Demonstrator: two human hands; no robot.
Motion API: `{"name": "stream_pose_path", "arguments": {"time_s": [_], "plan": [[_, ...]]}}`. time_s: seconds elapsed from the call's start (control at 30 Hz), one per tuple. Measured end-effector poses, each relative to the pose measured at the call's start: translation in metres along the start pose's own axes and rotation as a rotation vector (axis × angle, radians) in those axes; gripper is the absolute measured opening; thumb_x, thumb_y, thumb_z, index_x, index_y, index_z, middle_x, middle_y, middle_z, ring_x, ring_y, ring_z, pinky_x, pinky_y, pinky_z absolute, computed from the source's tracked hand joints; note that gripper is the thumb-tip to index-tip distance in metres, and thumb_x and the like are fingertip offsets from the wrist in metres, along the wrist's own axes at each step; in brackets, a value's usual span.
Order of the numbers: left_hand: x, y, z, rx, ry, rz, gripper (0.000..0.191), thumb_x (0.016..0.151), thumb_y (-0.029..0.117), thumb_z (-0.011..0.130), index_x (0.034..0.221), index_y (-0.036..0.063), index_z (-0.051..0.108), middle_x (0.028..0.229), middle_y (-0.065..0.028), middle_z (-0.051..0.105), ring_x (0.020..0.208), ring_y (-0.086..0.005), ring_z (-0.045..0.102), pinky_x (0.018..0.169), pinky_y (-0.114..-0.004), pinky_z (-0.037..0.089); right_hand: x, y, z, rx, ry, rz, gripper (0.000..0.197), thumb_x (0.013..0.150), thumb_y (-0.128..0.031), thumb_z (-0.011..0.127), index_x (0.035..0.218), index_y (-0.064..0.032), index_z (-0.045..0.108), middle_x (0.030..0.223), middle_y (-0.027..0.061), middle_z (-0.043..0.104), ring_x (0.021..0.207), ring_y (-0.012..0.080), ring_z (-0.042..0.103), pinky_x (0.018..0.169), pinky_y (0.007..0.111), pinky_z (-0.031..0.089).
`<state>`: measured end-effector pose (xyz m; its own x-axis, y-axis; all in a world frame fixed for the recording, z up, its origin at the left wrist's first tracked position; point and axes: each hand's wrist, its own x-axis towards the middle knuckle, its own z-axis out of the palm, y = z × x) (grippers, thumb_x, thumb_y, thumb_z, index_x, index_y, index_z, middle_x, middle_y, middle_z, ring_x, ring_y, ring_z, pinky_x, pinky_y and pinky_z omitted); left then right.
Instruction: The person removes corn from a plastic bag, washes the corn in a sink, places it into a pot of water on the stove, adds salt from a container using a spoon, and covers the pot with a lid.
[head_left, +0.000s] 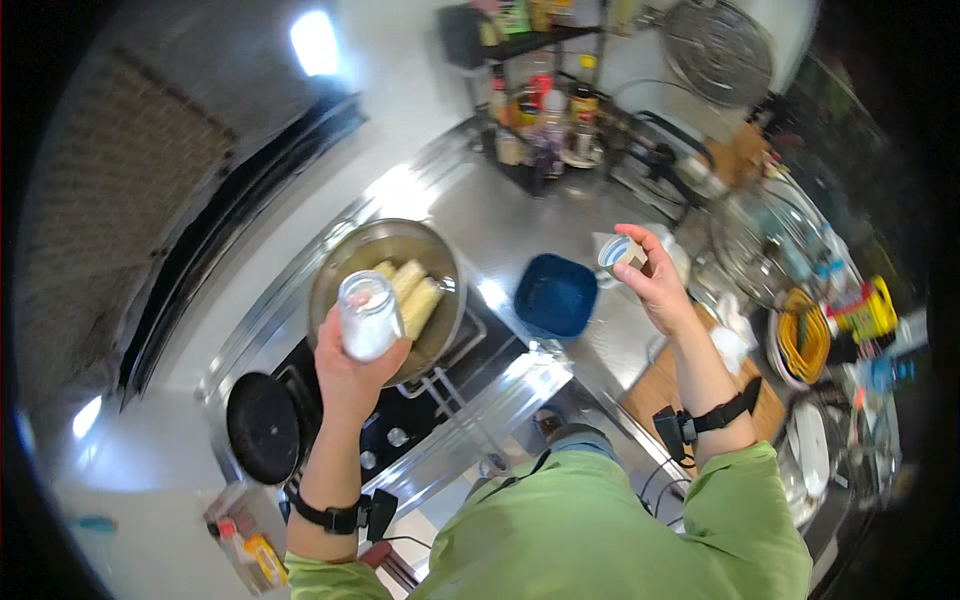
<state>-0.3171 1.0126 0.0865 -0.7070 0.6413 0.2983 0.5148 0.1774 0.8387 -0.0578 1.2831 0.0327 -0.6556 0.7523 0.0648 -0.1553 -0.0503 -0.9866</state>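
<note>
My left hand (358, 375) grips a clear glass jar (370, 319) holding a white substance; its mouth is uncovered. The jar is above the left part of a wide metal pan (326, 270) on the stove. Several pale yellow pieces, apparently corn cobs (418, 304), lie in liquid in that pan, partly hidden by the jar and hand. My right hand (655, 281) pinches a light-coloured round lid (621, 255), its hollow blue-lined side showing. Left of the lid, a dark blue square bowl (556, 295) sits on the steel counter (480, 199).
A black frying pan (262, 427) is at the stove's left end. Behind the counter stands a rack of bottles (551, 124). On the right are a wooden cutting board (652, 390), a glass lid (765, 236) and a yellow basket-like item (804, 337).
</note>
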Motion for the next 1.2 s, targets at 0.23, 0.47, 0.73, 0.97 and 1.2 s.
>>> {"name": "stream_pose_path", "arguments": {"time_s": [0.23, 0.47, 0.73, 0.97, 1.2], "plan": [[-0.026, 0.06, 0.07, -0.487, -0.424, -0.071, 0.053, 0.064, 0.0, 0.072, 0.113, 0.0005, 0.05, 0.1, -0.0053, 0.059, 0.089, -0.0127, 0.058, 0.081, -0.027, 0.047, -0.137, 0.071, -0.108, -0.537, 0.655, 0.12, 0.047, 0.073, -0.017, 0.076, 0.107, -0.0058, 0.046, 0.095, 0.0068, 0.055, 0.084, 0.0148, 0.053, 0.071, 0.027, 0.044], [-0.075, 0.092, 0.144, -0.718, -0.726, -0.098, 0.059, 0.066, -0.001, 0.07, 0.119, 0.0033, 0.042, 0.103, -0.0059, 0.054, 0.09, -0.0138, 0.056, 0.082, -0.029, 0.046, -0.249, 0.138, -0.145, -0.883, 0.697, 0.298, 0.053, 0.069, -0.01, 0.065, 0.116, -0.0034, 0.042, 0.106, 0.0213, 0.052, 0.097, 0.0345, 0.055, 0.084, 0.041, 0.046], [-0.126, 0.175, 0.23, -0.608, -0.879, -0.052, 0.057, 0.066, -0.001, 0.07, 0.115, 0.0063, 0.042, 0.102, -0.0045, 0.052, 0.092, -0.0134, 0.053, 0.082, -0.029, 0.045, -0.272, 0.093, -0.168, -1.146, 0.512, 0.246, 0.062, 0.069, -0.024, 0.073, 0.122, -0.0067, 0.046, 0.111, 0.0163, 0.054, 0.108, 0.0345, 0.05, 0.091, 0.046, 0.04], [-0.169, 0.252, 0.345, -0.611, -1.012, -0.033, 0.066, 0.066, 0.0, 0.07, 0.123, 0.0065, 0.037, 0.111, -0.009, 0.052, 0.102, -0.0182, 0.053, 0.089, -0.034, 0.044, -0.346, -0.017, -0.331, -1.041, 0.971, -0.091, 0.021, 0.073, -0.018, 0.066, 0.087, -0.0031, 0.062, 0.092, 0.0176, 0.06, 0.09, 0.0354, 0.058, 0.079, 0.041, 0.047], [-0.218, 0.299, 0.451, -0.597, -1.241, -0.029, 0.064, 0.065, -0.002, 0.071, 0.118, 0.007, 0.038, 0.112, -0.0084, 0.052, 0.101, -0.017, 0.053, 0.089, -0.032, 0.045, -0.49, -0.057, -0.542, -1.289, 1.536, 0.423, 0.016, 0.083, -0.012, 0.052, 0.092, -0.0057, 0.062, 0.089, 0.0206, 0.063, 0.079, 0.0386, 0.062, 0.073, 0.048, 0.049]]}}
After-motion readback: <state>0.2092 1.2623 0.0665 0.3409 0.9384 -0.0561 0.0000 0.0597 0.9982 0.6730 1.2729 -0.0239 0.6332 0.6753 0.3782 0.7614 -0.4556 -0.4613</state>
